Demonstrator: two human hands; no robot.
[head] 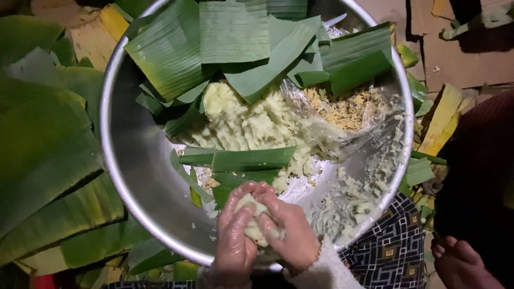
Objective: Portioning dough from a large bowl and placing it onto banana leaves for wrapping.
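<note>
On the far left, large banana leaves lie spread beside a big metal bowl, their edges reaching under its rim. Inside the bowl, cut leaf strips lie across a mound of pale yellow dough, and more leaf pieces are stacked at the top. At the bottom rim, the left hand, in a thin clear glove, and the right hand press together around a small lump of dough; both grips are narrow, fingers curled tight on the lump. To the right in the bowl, a clear plastic sheet holds yellow crumbs. Further right, a patterned cloth lies below the rim, and a bare foot shows in the corner.
</note>
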